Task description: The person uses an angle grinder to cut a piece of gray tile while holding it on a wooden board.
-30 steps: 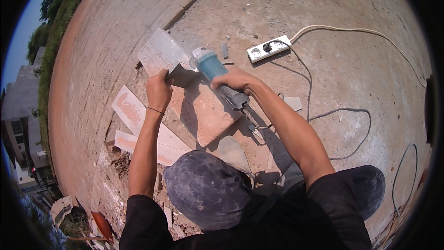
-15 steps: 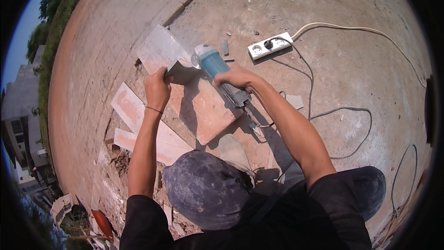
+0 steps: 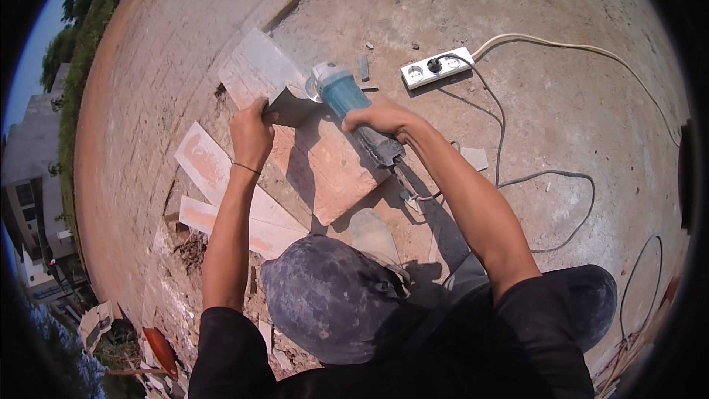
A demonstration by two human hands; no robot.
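My left hand is closed around the near left corner of a grey tile piece, which is tilted up above a reddish block. My right hand wraps the body of a teal angle grinder. Its disc meets the right edge of the tile piece, and pale dust hangs around that spot. A whitish tile lies just beyond my left hand. The grinder's cord runs from its rear end toward me, partly hidden by my right forearm.
A white power strip with a black plug lies at the far right, its pale cable curving away. Dark cord loops on the ground. Tile strips lie left of the block; offcuts lie beyond the grinder.
The view has shifted slightly. Both hands keep their grips, and the grinder's disc stays against the tile piece's edge. The dust haze around the disc has changed shape.
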